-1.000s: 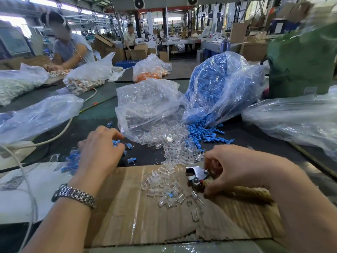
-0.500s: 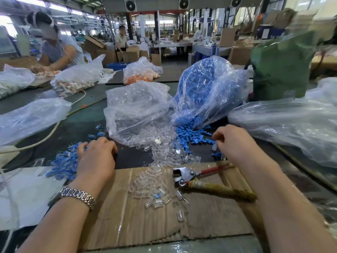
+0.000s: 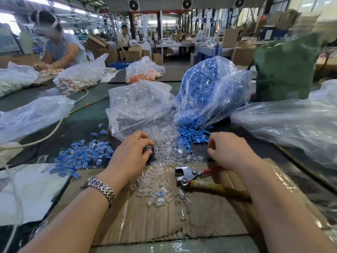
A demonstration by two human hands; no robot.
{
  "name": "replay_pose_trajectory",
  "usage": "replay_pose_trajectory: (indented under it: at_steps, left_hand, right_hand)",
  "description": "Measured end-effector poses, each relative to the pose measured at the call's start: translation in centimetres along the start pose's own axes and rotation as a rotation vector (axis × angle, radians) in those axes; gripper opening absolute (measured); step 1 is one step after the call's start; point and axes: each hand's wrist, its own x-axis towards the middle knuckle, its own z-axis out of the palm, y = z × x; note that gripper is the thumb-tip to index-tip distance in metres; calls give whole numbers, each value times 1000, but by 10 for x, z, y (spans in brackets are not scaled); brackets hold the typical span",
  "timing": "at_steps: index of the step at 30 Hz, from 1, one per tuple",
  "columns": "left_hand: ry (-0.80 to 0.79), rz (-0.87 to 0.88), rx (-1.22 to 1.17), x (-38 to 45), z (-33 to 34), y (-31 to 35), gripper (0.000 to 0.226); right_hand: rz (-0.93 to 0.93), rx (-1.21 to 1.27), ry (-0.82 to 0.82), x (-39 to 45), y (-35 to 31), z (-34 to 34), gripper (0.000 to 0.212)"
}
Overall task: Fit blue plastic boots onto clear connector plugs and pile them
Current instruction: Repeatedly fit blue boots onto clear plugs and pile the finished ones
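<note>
Clear connector plugs point(image 3: 168, 149) spill from an open clear bag point(image 3: 138, 103) onto the table and the cardboard sheet point(image 3: 164, 220). Loose blue boots point(image 3: 193, 136) lie at the mouth of a bag of blue boots point(image 3: 209, 92). A pile of plugs fitted with blue boots point(image 3: 83, 156) lies to the left. My left hand point(image 3: 131, 154) reaches into the clear plugs and pinches one at its fingertips. My right hand point(image 3: 228, 150) hovers just in front of the loose boots, fingers curled inward. What they hold is hidden.
Metal pliers point(image 3: 189, 177) with a taped handle lie on the cardboard under my right forearm. Plastic bags sit at left point(image 3: 32, 114) and right point(image 3: 291, 125), and a green sack point(image 3: 284, 70) stands behind. A white cable point(image 3: 51, 132) crosses the left side. A person point(image 3: 60, 48) works at far left.
My right hand let go of the pliers, reached to the blue boots, then drew back with curled fingers. My left hand moved right from the finished pile to the clear plugs.
</note>
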Motion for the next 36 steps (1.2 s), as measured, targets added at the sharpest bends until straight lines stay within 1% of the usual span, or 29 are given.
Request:
replay_pose_trajectory:
  at_steps: [5, 6, 11, 13, 15, 16, 18, 20, 22, 27, 30, 32, 34, 36]
  left_hand:
    - [-3, -36, 25, 3, 1, -4, 9]
    - [4, -45, 15, 3, 1, -5, 9]
    - [8, -72, 0, 8, 1, -2, 17]
    - [15, -96, 6, 13, 0, -1, 27]
    - [-36, -89, 43, 18, 0, -2, 41]
    - [-69, -78, 57, 20, 0, -2, 44]
    - [-90, -57, 49, 22, 1, -2, 34]
    - [-64, -37, 33, 20, 2, 1, 20]
    - [-54, -6, 21, 17, 2, 4, 13]
    - [-60, 4, -4, 12, -4, 7, 13]
    - [-62, -26, 19, 12, -8, 8, 8]
    - [-49, -47, 16, 12, -9, 7, 6]
    - [-73, -52, -1, 12, -10, 7, 5]
    - [-118, -56, -37, 12, -8, 8, 10]
  right_hand:
    - [-61, 168, 36, -5, -10, -4, 6]
    - [-78, 201, 43, -6, -12, -4, 6]
    - [-117, 258, 75, -7, -16, -4, 6]
    - [-122, 260, 81, -7, -15, -4, 6]
    - [-127, 259, 82, -6, -15, -3, 5]
    - [-130, 256, 80, -6, -15, -3, 5]
    - [-138, 254, 73, -5, -15, -2, 5]
    - [-146, 254, 69, -5, -15, -1, 5]
    - [-152, 250, 73, -5, -15, -1, 5]
    - [-169, 254, 74, -6, -18, 0, 4]
    - [-171, 281, 66, -7, -18, -1, 4]
    - [-170, 312, 67, -7, -19, -1, 8]
    - [-173, 338, 79, -7, -20, -1, 12]
    - [-186, 356, 92, -8, -21, -1, 13]
